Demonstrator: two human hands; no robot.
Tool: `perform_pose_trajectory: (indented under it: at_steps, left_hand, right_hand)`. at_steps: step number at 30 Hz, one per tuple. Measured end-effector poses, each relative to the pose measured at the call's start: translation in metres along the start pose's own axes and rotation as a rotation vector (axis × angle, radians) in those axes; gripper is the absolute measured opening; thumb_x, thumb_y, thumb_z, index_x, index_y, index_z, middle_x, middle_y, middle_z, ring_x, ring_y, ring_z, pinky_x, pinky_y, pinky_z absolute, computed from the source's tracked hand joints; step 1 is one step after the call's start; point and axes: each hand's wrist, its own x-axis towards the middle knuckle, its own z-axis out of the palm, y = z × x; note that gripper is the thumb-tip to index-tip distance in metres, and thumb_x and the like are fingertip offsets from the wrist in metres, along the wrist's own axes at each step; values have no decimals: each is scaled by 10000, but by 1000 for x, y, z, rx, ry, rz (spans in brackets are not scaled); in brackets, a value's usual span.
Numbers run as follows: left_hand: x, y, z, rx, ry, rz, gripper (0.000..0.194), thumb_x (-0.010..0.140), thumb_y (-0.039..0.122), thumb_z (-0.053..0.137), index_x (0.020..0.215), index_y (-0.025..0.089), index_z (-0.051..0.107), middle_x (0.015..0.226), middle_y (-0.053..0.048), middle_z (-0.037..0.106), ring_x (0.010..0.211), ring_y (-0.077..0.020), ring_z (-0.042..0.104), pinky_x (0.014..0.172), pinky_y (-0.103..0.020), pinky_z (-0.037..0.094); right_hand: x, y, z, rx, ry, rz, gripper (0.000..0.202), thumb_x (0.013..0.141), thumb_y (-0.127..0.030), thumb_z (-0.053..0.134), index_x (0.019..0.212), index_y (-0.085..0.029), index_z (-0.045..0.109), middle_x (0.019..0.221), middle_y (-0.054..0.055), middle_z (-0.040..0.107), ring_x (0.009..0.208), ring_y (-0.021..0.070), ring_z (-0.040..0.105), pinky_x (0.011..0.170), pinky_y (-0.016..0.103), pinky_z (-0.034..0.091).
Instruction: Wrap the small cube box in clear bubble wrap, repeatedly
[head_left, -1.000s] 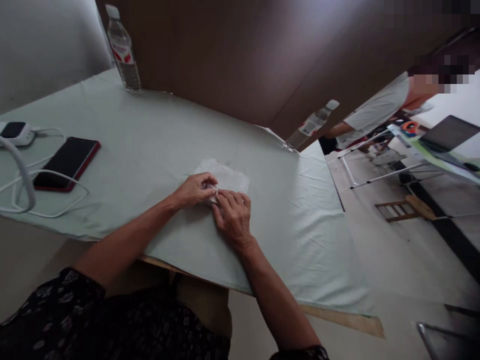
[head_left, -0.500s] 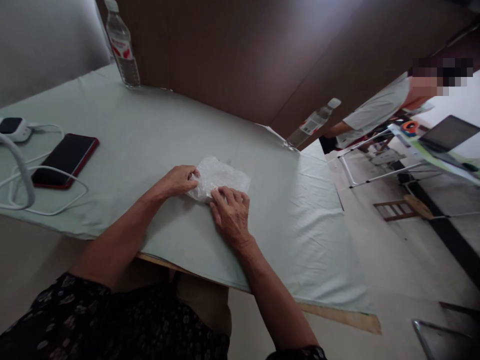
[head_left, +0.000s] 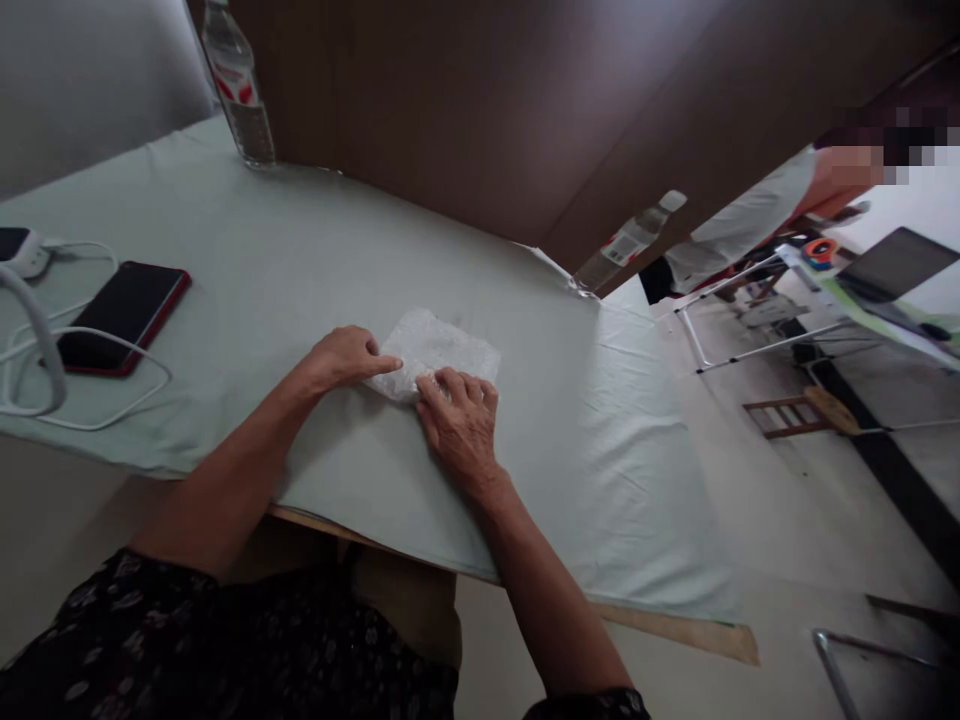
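Observation:
A small clear piece of bubble wrap (head_left: 442, 340) lies flat on the pale green tablecloth in front of me. At its left edge my left hand (head_left: 341, 358) is closed, with its thumb stretched out on top of the wrap and the other fingers curled, their tips hidden. My right hand (head_left: 461, 425) rests palm down on the near right part of the wrap, fingers apart and slightly bent, pressing on it without gripping. Whether anything lies inside the wrap, I cannot tell.
Left lie a phone (head_left: 127, 315), a white cable (head_left: 142, 405) and a white charger (head_left: 22, 252). A brown panel (head_left: 450, 110) stands behind, with one bottle (head_left: 240, 95) at left and another bottle (head_left: 630, 240) at right. A person (head_left: 757, 215) is beyond, near a laptop (head_left: 896, 270).
My left thumb has straightened to the right and now lies on the wrap, which looks flatter at that edge. My right hand has barely moved. The view has shifted slightly.

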Motion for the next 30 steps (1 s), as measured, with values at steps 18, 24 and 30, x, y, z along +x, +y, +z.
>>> perform_pose_trajectory:
  at_steps: [18,24,30]
  left_hand:
    - [-4,0,2,-313,8,29,693,679,494,688,1250,121,567,815,-48,682,687,-191,602,602,-270,419]
    - [-3,4,9,-387,-26,38,447,686,506,650,928,132,682,736,-16,624,656,-161,553,573,-259,382]
    - [-4,13,15,-334,45,105,193,678,362,569,623,186,515,598,38,460,585,-119,415,530,-254,301]
  right_hand:
    - [0,-2,2,8,-9,21,291,993,-297,517,1275,-264,582,1230,83,632,1130,253,507,1018,438,292]
    - [1,-2,1,5,-8,20,300,984,-286,528,1279,-272,578,1234,87,634,1127,258,505,1023,445,285]
    - [1,-2,0,9,-6,17,298,988,-278,516,1278,-265,582,1232,87,633,1128,259,502,1026,445,281]
